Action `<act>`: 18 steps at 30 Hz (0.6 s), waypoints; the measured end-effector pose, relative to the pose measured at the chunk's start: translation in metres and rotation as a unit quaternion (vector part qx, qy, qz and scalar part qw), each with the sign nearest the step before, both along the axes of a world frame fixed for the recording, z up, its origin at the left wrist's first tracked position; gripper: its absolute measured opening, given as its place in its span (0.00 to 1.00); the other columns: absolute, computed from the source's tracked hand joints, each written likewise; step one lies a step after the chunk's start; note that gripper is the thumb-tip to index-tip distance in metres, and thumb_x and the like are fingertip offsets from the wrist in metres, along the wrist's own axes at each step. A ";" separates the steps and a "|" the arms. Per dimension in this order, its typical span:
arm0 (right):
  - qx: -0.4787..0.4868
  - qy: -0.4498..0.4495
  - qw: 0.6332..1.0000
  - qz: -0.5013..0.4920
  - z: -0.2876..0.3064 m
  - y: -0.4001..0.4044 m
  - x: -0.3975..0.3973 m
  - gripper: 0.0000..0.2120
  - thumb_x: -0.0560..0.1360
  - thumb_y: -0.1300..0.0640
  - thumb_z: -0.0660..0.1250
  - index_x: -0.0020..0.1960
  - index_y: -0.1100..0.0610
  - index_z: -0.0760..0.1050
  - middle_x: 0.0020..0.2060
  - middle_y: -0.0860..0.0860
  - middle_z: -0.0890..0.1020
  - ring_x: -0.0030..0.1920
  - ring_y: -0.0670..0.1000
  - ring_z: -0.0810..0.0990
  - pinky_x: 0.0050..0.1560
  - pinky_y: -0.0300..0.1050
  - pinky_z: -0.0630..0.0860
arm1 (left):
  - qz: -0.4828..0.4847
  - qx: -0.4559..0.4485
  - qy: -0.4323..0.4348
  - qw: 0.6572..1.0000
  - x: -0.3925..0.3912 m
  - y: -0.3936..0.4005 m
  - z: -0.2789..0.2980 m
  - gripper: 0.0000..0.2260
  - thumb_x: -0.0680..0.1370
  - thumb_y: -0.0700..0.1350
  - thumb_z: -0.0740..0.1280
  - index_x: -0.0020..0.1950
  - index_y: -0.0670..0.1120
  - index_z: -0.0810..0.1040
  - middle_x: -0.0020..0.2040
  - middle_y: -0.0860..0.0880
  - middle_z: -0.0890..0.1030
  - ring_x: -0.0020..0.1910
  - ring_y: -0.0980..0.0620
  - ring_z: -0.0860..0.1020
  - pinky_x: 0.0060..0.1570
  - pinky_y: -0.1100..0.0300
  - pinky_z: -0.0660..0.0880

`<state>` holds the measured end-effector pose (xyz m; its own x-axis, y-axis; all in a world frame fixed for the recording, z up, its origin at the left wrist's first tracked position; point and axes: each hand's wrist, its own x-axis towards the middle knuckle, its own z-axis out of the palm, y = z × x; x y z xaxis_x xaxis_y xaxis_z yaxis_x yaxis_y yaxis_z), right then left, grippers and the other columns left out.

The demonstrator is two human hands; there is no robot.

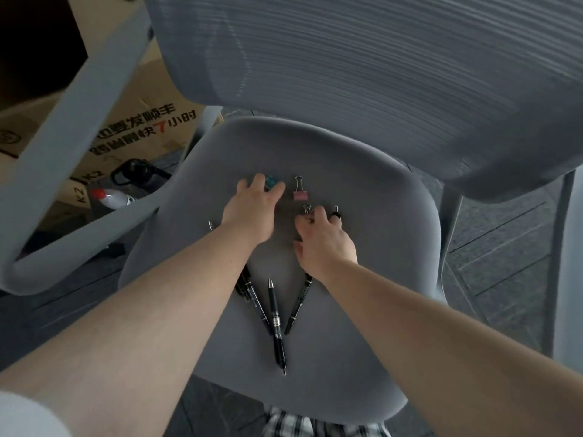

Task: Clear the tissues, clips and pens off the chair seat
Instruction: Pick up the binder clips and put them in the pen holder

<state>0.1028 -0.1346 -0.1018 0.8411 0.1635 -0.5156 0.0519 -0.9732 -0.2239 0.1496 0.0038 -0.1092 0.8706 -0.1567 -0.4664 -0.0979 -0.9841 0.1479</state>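
Note:
On the grey chair seat (378, 247) my left hand (252, 209) lies over a teal clip (270, 181), fingers curled around it. My right hand (325, 241) rests on the seat with its fingertips on a small binder clip (307, 210), whose wire handles show; a black clip (336, 212) pokes out beside the fingers. A pink binder clip (299, 192) lies free between the hands. Three black pens show on the seat near me: one in the middle (277, 323), one at the right (298, 305), and one partly under my left forearm (252, 294). No tissues are visible.
The chair's mesh backrest (378, 74) rises behind the seat and its grey armrest (72, 137) curves at the left. On the floor to the left stand a cardboard box (142, 127), a black bottle (135, 171) and a white bottle with a red cap (110, 198).

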 end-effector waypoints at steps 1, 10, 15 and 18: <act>0.004 0.001 1.000 -0.011 -0.001 0.001 0.001 0.14 0.78 0.55 0.60 0.63 0.52 0.65 0.62 0.55 0.64 0.57 0.60 0.68 0.38 0.49 0.70 | 0.001 -0.007 -0.012 1.000 -0.001 0.000 -0.001 0.27 0.74 0.39 0.65 0.71 0.50 0.62 0.69 0.40 0.61 0.63 0.36 0.65 0.50 0.44 0.74; 0.022 -0.005 1.000 -0.003 -0.008 0.005 0.002 0.16 0.74 0.69 0.58 0.61 0.59 0.66 0.60 0.58 0.65 0.55 0.59 0.67 0.39 0.48 0.68 | 0.025 -0.002 0.000 1.000 0.004 -0.011 -0.007 0.11 0.75 0.34 0.62 0.56 0.42 0.71 0.61 0.40 0.63 0.55 0.36 0.68 0.41 0.49 0.68; 0.044 0.007 0.999 -0.018 -0.005 0.000 0.006 0.16 0.73 0.70 0.59 0.59 0.59 0.66 0.57 0.58 0.66 0.53 0.59 0.67 0.38 0.48 0.67 | 0.073 -0.111 -0.046 0.990 0.010 -0.009 -0.008 0.04 0.74 0.36 0.65 0.45 0.39 0.70 0.53 0.40 0.68 0.45 0.37 0.73 0.37 0.52 0.67; 0.050 0.006 0.999 -0.017 -0.003 -0.002 0.005 0.17 0.72 0.70 0.60 0.59 0.58 0.67 0.57 0.57 0.67 0.55 0.60 0.68 0.39 0.48 0.67 | 0.078 -0.152 -0.058 0.984 0.011 -0.009 -0.007 0.09 0.77 0.43 0.67 0.41 0.43 0.67 0.45 0.44 0.69 0.44 0.38 0.74 0.38 0.54 0.65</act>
<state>0.1082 -0.1367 -0.1044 0.8406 0.1866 -0.5085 0.0167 -0.9472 -0.3201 0.1610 -0.0055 -0.1161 0.9395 -0.1343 -0.3153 0.0167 -0.9010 0.4335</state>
